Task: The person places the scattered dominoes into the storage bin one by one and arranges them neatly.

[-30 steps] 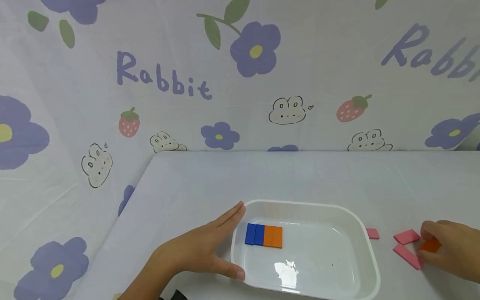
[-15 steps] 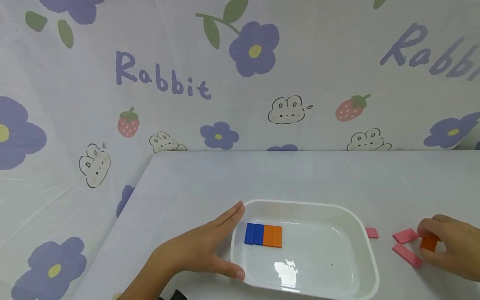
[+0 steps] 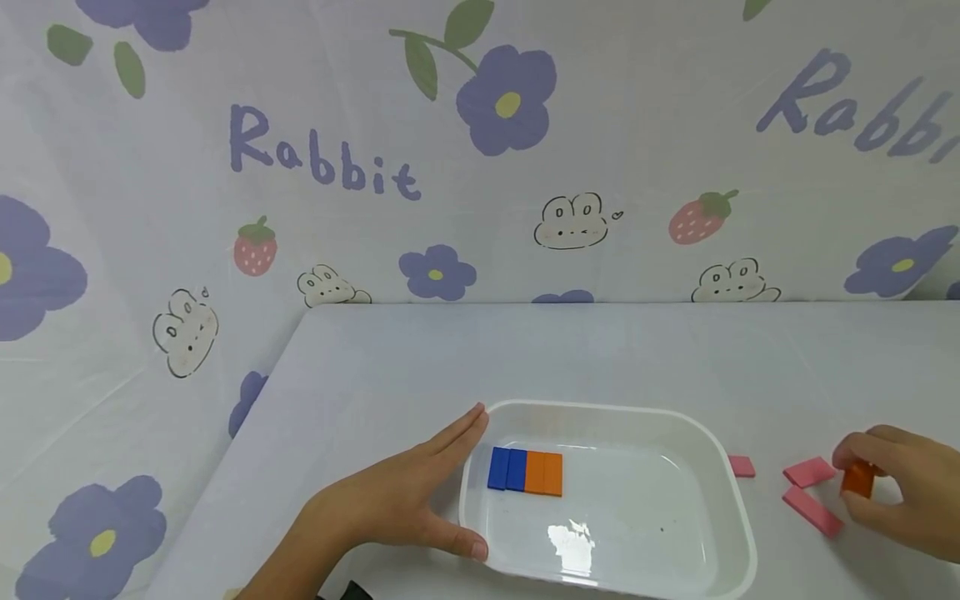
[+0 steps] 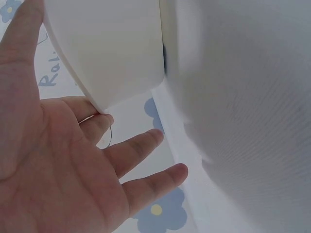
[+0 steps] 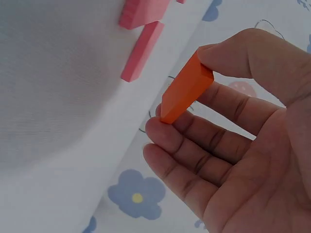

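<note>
An orange block, flat and rectangular, is pinched between the thumb and fingers of my right hand; the right wrist view shows the orange block clear of the tabletop. My left hand rests against the left end of a white tray, thumb and fingertips at its rim with the fingers spread. Inside the tray, two blue blocks and two orange blocks lie side by side in a row near the left wall.
Pink blocks lie right of the tray: one pink block by its right wall, another pink block and a third pink block near my right hand. A patterned cloth hangs behind the white table.
My right hand has raised the orange block slightly from beside the pink blocks and tilted it up. My left hand and the tray have stayed in place.
</note>
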Demonstrator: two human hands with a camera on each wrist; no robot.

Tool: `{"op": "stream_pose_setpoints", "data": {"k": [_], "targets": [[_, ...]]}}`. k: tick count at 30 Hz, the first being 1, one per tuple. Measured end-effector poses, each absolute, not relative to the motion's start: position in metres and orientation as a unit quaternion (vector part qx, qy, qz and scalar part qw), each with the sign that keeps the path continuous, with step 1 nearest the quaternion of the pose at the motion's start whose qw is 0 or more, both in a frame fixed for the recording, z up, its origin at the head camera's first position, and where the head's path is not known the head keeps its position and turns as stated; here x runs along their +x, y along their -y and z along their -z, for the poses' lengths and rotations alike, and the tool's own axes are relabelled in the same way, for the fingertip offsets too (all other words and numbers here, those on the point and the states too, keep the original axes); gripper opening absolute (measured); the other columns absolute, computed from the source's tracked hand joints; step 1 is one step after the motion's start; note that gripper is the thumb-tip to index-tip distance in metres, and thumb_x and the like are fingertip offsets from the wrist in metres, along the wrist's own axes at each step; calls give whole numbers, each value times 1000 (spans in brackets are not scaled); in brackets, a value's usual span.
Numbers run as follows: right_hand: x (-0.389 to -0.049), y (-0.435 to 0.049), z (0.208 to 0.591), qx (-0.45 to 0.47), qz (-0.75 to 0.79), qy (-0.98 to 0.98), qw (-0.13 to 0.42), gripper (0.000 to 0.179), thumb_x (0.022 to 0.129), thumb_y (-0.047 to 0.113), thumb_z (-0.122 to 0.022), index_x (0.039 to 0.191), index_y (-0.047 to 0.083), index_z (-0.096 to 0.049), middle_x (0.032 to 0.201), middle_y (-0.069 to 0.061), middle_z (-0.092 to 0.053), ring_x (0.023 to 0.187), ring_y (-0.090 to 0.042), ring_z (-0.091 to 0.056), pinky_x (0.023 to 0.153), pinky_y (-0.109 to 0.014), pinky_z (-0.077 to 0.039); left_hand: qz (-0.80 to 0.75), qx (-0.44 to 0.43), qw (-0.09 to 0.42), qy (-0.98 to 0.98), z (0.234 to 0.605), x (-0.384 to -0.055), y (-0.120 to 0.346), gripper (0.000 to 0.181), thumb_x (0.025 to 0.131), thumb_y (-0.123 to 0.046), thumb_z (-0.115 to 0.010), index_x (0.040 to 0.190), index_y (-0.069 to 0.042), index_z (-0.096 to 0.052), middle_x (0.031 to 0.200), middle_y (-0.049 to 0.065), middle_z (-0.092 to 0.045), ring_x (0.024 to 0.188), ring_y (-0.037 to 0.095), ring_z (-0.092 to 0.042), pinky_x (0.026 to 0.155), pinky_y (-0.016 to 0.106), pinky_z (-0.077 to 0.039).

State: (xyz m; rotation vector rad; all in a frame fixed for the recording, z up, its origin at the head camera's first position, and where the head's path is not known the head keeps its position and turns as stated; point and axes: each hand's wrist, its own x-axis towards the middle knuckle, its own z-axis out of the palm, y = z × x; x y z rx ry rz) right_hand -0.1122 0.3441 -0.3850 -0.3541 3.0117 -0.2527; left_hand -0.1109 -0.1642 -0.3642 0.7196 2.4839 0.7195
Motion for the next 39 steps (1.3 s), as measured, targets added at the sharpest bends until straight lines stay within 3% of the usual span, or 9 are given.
{"op": "stream_pose_setpoints", "data": {"k": [6,18,26,31,35,39], "targets": [[-109,-334,375,-135,88,-987,13,32,70,13,-88,91,8,-65,87,1,-60,76,-20,-58,71,-47,-60,-265,259,227,-901,364,-111,163,125,70,-68,-80,161,-35,0,163,-25,8,150,9,-10,116,47,-26],[-102,-310,359,-154,105,-982,3,37,70,23,-92,96,13,-68,92,3,-61,80,-16,-60,68,-39,-61,-264,259,225,-901,365,-110,163,125,70,-68,-80,161,-35,-1,164,-22,6,150,9,-10,116,47,-26],[-94,-296,353,-242,108,-960,-89,38,66,26,-94,93,25,-67,90,22,-55,75,0,-52,63,-23,-56,-263,261,221,-902,365,-111,164,125,69,-70,-79,161,-35,-1,165,-21,6,150,9,-10,116,48,-26],[-94,-289,349,-293,117,-938,-146,46,62,19,-95,94,31,-64,90,27,-52,77,2,-54,64,-16,-52,-262,262,221,-902,365,-111,164,125,70,-69,-80,161,-35,-1,165,-20,6,150,9,-11,116,48,-26],[-94,-284,345,-317,123,-925,-167,51,60,13,-94,95,34,-62,91,28,-52,78,1,-54,65,-9,-45,-262,261,221,-902,366,-111,164,125,70,-69,-80,161,-35,-1,165,-20,5,150,10,-11,116,48,-26],[-97,-278,340,-324,117,-925,-159,49,62,15,-94,95,33,-62,91,27,-51,76,2,-52,63,-13,-49,-261,260,221,-903,366,-111,164,125,69,-69,-80,161,-35,-1,165,-21,5,150,10,-12,116,48,-27]]}}
